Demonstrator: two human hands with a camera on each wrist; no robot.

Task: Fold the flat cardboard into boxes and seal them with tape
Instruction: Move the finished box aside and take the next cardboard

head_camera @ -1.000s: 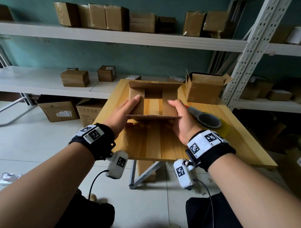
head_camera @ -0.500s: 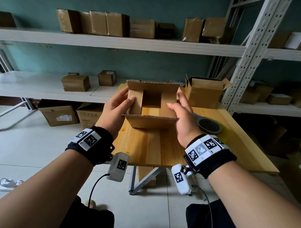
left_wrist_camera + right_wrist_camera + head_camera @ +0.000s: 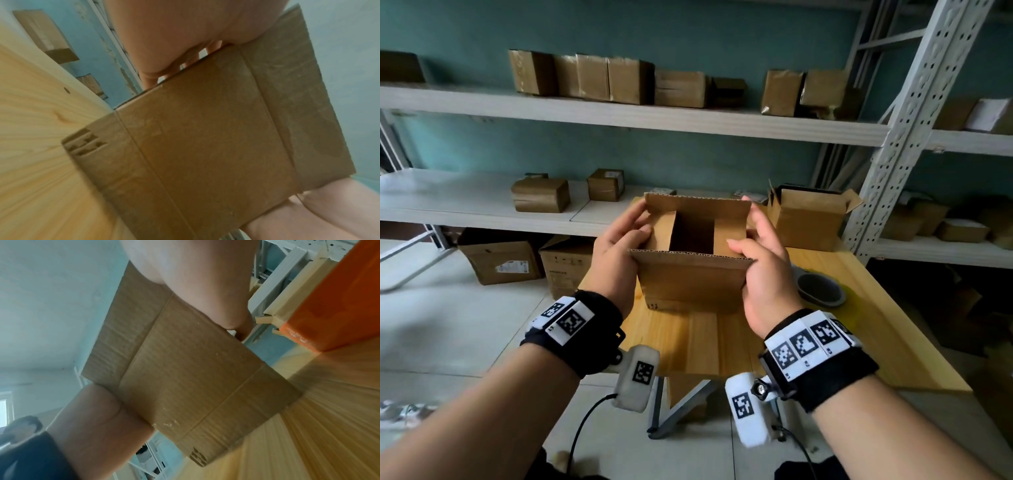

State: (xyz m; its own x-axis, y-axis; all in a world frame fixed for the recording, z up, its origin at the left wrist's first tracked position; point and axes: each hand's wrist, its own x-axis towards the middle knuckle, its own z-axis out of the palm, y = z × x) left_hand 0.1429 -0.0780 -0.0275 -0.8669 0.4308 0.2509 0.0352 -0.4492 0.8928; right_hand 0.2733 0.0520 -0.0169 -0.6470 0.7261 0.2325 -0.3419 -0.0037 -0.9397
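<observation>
Halfway at best: cardboard box (image 3: pixel 690 281) squared up over the wooden table (image 3: pixel 876 329), gripped by left hand (image 3: pixel 616 253) and right hand (image 3: pixel 767 274), flaps unfolded, tape dispenser (image 3: pixel 820 289) untouched.

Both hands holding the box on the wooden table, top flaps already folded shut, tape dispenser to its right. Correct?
Not quite: the top is open. The head view shows the box with its long flaps standing up and a dark gap between the side flaps. The rest holds: left hand and right hand grip its sides on the wooden table, tape dispenser to its right.
</observation>
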